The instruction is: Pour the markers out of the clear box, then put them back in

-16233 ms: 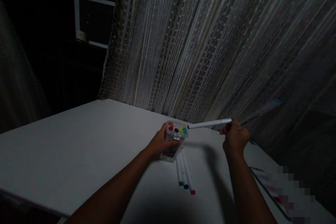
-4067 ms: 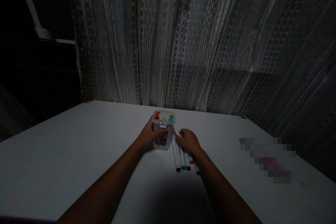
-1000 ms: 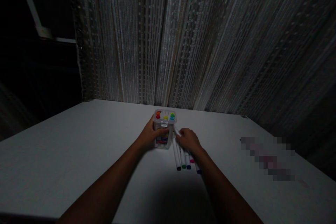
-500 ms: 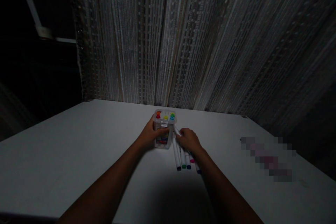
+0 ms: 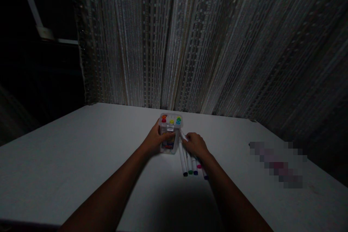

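A clear plastic marker box (image 5: 170,129) stands upright on the white table (image 5: 67,152), with coloured marker caps showing at its top. My left hand (image 5: 154,141) is wrapped round the box's left side. Several white markers (image 5: 187,161) with coloured ends lie side by side just right of the box. My right hand (image 5: 196,145) rests on top of these markers with its fingers curled over them, and one marker end sticks out near the box. The room is dim.
A ribbed pale curtain (image 5: 206,43) hangs right behind the table's far edge. A dark window frame (image 5: 40,21) is at the upper left. A blurred flat item (image 5: 277,163) lies on the table's right side, near the edge.
Nothing has visibly changed over the last second. Much earlier my right hand held one marker up in the air; now it lies on the row of markers.
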The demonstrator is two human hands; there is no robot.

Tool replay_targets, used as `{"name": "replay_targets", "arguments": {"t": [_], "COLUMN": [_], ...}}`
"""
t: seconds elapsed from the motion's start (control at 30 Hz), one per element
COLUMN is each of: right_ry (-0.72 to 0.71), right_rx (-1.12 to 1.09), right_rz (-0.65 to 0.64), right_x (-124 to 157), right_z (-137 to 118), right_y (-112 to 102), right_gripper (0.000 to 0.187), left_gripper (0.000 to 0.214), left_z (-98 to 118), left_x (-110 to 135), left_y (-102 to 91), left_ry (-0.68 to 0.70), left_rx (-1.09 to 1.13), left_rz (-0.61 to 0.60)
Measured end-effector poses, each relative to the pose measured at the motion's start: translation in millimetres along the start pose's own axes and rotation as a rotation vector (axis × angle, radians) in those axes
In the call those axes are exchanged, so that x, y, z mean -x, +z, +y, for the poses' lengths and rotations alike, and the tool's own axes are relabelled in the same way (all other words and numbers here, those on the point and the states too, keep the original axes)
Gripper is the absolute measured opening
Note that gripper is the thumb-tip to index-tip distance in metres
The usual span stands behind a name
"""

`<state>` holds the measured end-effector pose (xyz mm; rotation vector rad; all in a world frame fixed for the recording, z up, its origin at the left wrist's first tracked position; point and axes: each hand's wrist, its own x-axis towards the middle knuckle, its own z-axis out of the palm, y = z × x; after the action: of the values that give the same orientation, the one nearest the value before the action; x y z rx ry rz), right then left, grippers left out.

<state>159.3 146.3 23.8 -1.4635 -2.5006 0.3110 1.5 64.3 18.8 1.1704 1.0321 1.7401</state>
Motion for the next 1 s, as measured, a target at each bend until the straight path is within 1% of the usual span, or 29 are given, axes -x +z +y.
{"name": "replay_targets", "arguments": {"t": [0.2,0.37,0.5,0.67,0.87,1.0], "right_ry": [0.003,0.001,-0.007,-0.005,-0.012,-0.005], "right_rx": [-0.014,-0.006,-0.002,-0.011,-0.014,-0.017], "right_rz": [-0.001,0.000,0.006,0.009,0.008,0.000], "right_x": [-1.1,-1.2,-1.4,-1.7,0.0,1.0], "right_z": [0.3,0.7,0.4,0.9,1.2,-0.6], "right_y": [2.2,2.1,2.1,2.9,2.1,-0.2], "right_gripper": [0.022,0.022,0.020,0.019,0.020,0.019], "left_gripper": [0.071,0.068,0.071,0.067,0.072,0.074], "left_z": [-0.8,-0.6,0.1,0.0,0.1,-0.3], "left_x": [-0.6,-0.4,0.1,0.5,-0.3,-0.3], "left_y": [-0.4,-0.6,-0.8,-0.1,-0.8,-1.0], "left_ry": [-0.006,-0.002,0.000,-0.009,0.001,-0.008], "left_rx": [0.005,-0.012,-0.019,-0.007,-0.009,0.000], "left_rz": [-0.019,-0.010,-0.009,-0.014,-0.033,-0.024]}}
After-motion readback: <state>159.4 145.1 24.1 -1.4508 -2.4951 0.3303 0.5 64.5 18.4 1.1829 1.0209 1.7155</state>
